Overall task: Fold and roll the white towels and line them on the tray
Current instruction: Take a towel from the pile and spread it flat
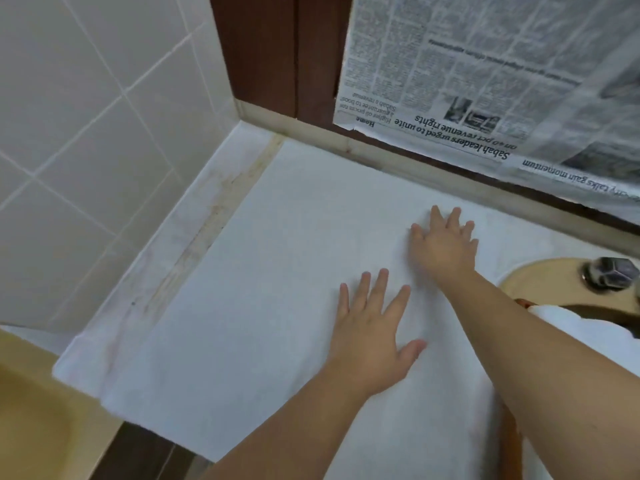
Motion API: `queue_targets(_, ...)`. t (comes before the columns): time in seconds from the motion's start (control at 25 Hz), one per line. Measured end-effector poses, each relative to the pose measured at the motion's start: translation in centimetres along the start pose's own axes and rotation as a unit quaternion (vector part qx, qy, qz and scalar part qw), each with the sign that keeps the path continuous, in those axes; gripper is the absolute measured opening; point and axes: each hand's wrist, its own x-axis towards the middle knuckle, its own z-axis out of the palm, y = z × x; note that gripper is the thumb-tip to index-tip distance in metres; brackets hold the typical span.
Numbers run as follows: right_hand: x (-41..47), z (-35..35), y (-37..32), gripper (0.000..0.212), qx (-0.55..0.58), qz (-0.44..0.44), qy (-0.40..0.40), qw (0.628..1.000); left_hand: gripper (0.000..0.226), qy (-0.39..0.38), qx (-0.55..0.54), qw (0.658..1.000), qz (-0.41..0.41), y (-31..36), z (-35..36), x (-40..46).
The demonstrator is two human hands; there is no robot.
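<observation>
Head view, towel: a white towel [277,271] lies spread flat on the counter [194,237], one edge along the tiled wall [86,133], the near edge hanging slightly past the counter's front.
Head view, left hand: the left hand [372,334] lies palm-down on the towel, fingers straight and fanned, gripping nothing; likely pinning the cloth in place.
Head view, right hand: the right hand [445,245] is also flat on the towel, farther back near the window sill, fingers spread and holding nothing; it seems to be smoothing wrinkles out.
Head view, step: by my reading, flattening before the first fold; no fold or roll shows yet.
Head view, other cloth: more white fabric [581,327] sits at the right edge by the beige basin [540,275]; whether it is a finished towel I cannot tell.
Head view, tray: not clearly visible.
Head view, surroundings: newspaper [485,81] covers the window above; a tap [611,273] stands on the basin.
</observation>
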Motion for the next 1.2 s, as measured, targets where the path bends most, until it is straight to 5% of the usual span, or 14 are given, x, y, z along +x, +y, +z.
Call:
queue_targets(0.36, 3.6, -1.4, 5.1, 0.07, -0.023, -0.053, -0.049, 0.997, 0.079, -0.047, 0.044, 0.998, 0.012, 3.5, 3.5, 0.1)
queue_targets(0.52, 3.8, -3.3, 6.3, 0.059, 0.011, 0.068, 0.044, 0.997, 0.042, 0.021, 0.024, 0.998, 0.059, 6.4, 3.6, 0.4)
queue_targets(0.72, 5.1, -4.8, 7.9, 0.053, 0.153, 0.183, 0.018, 0.971, 0.049, -0.048, 0.032, 0.998, 0.016, 9.5, 4.5, 0.1)
queue_targets(0.84, 5.3, -5.2, 9.0, 0.008, 0.158, 0.153, 0.006, 0.975, 0.046, -0.063, 0.032, 0.997, 0.0, 10.7, 5.4, 0.1)
queue_targets(1.04, 4.7, -5.4, 10.2, 0.013, 0.199, 0.156, -0.008, 0.967, 0.043, -0.125, 0.043, 0.991, -0.012, 12.8, 5.3, 0.2)
queue_targets(1.2, 4.0, -5.1, 9.7, 0.024, 0.183, 0.121, -0.037, 0.975, 0.03, -0.101, -0.013, 0.994, -0.039, 13.1, 5.9, -0.7)
